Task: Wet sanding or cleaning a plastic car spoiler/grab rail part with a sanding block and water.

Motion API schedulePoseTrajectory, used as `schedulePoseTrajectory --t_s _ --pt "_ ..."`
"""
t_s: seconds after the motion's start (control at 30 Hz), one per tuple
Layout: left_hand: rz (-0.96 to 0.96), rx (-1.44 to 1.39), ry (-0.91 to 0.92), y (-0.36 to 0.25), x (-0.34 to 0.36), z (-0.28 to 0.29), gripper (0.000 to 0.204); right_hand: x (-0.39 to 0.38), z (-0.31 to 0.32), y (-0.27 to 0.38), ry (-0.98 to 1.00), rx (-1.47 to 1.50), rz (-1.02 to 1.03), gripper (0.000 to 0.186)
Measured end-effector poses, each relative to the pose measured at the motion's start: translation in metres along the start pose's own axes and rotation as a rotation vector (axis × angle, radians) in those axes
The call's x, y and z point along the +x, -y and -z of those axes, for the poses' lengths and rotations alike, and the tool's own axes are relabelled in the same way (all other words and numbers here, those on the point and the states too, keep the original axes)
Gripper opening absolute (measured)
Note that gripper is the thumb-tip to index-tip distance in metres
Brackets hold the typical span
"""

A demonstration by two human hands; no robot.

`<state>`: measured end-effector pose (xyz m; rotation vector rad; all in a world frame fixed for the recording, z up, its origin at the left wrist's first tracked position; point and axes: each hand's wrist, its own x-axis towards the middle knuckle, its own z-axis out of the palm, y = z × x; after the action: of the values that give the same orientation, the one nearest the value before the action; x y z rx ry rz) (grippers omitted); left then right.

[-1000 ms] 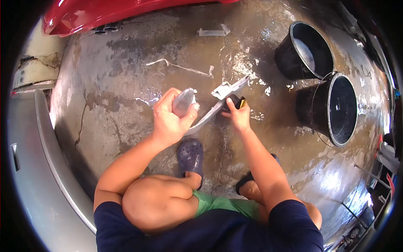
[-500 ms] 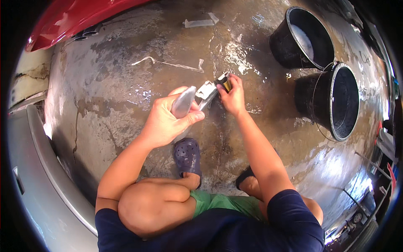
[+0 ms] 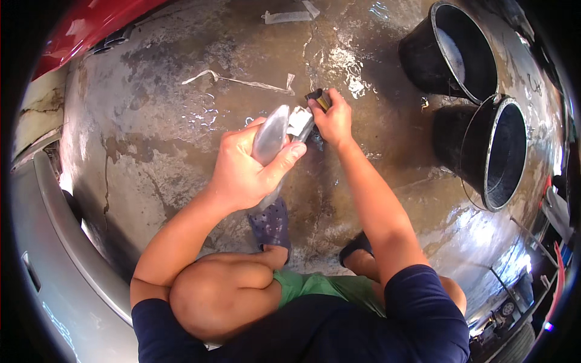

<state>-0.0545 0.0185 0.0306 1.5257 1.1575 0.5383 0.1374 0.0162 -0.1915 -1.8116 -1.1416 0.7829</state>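
Observation:
My left hand (image 3: pixel 242 169) is closed around a long, curved silvery part (image 3: pixel 270 133), tilted up toward me, its rounded end raised; a white bracket (image 3: pixel 298 120) sits on it beside my fingers. My right hand (image 3: pixel 334 124) grips a small black-and-yellow block (image 3: pixel 319 100) at the far side of that part, near the bracket; whether the block touches the part I cannot tell. Both hands are above the wet concrete floor (image 3: pixel 369 175), in front of my bent knees and clog (image 3: pixel 266 221).
Two black buckets (image 3: pixel 451 139) stand at the right, one holding whitish liquid. A silver car panel (image 3: pixel 60 254) fills the lower left, red bodywork (image 3: pixel 78 27) the upper left. Masking strips (image 3: pixel 287 16) lie on the floor; stands and clutter line the right edge.
Both hands have moved up, away from my knees, with what they hold. The silvery part has swung more upright, and my right hand has moved to its far end with the block.

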Motion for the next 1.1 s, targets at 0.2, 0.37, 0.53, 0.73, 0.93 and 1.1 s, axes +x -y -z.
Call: schedulePoseTrajectory --t_s 0.2,0.37,0.53,0.73,0.93,1.1 --pt "0.147 -0.099 -0.046 -0.012 -0.002 -0.004 0.024 0.002 0.013 -0.006 0.044 -0.102 0.041 0.033" --pt "-0.008 -0.019 -0.016 0.007 0.012 -0.006 0.021 0.04 0.033 -0.029 -0.227 0.149 -0.266 0.03" --pt "0.074 -0.056 -0.108 0.011 0.004 0.006 0.02 -0.013 0.024 -0.013 0.131 0.228 -0.167 0.029" --pt "0.082 -0.045 -0.101 0.009 0.002 0.008 0.02 -0.004 -0.001 -0.014 -0.009 -0.048 0.058 0.03" --pt "0.068 -0.073 -0.051 -0.006 0.009 0.01 0.018 0.008 0.001 -0.011 -0.062 -0.023 0.073 0.033" --pt "-0.022 -0.075 -0.066 0.004 0.018 -0.003 0.017 0.067 0.025 -0.009 -0.231 0.129 -0.132 0.027"
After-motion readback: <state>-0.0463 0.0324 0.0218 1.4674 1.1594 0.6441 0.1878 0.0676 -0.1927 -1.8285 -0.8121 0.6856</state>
